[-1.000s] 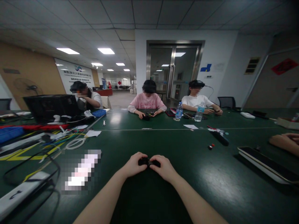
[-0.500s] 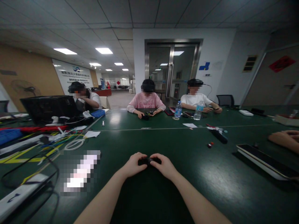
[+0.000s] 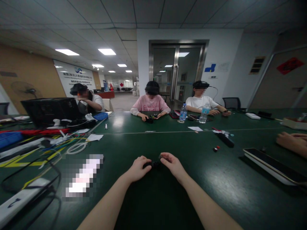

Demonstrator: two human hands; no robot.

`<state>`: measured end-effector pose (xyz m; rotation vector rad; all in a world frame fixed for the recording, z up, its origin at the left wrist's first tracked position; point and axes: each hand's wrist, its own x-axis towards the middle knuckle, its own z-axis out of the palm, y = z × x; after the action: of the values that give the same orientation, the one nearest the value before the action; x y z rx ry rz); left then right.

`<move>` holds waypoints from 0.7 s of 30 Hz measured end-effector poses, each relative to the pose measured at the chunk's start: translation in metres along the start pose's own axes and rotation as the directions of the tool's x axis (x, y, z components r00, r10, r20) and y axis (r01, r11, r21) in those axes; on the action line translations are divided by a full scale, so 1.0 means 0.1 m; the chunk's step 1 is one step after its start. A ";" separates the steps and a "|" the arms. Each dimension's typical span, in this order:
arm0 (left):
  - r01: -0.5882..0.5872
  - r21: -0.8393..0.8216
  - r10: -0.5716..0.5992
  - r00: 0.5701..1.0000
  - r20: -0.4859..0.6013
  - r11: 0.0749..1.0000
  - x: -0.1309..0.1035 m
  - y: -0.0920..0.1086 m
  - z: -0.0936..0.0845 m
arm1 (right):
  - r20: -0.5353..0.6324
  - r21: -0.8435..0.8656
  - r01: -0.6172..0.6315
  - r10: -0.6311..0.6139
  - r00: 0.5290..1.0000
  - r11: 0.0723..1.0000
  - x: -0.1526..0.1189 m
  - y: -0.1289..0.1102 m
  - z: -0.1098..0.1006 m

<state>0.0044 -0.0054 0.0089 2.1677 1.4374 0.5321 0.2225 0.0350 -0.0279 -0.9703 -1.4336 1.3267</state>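
In the head view my left hand (image 3: 139,168) is closed round the left end of a small black object (image 3: 155,164), low over the green table. Its exact kind is too dark and small to make out. My right hand (image 3: 172,164) is just to the right and a little higher, thumb and fingertips drawn together in a pinch. Something small and dark seems to show at those fingertips, but I cannot tell what it is. The right fingertips are close to the black object's right end; whether they touch it is unclear.
Left lie a blurred-out bright panel (image 3: 85,175), a white power strip (image 3: 26,199) and tangled cables. At right are a phone-like slab (image 3: 271,166) and another person's hands (image 3: 291,142). Water bottles (image 3: 204,114) stand across the green table (image 3: 124,143), where several people sit.
My right hand has lifted slightly and moved right, off the black object's right side. My left hand keeps its hold, almost unmoved. The black object shows more between the hands.
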 end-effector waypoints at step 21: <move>-0.004 -0.026 0.003 0.999 -0.049 1.000 -0.01 -0.01 0.01 | -0.143 0.592 -0.035 0.148 0.979 0.805 0.10 0.18 -0.24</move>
<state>0.0042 -0.0059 0.0078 2.1512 1.4444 0.6063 0.2429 0.0526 -0.0445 -0.7186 -0.7548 1.5765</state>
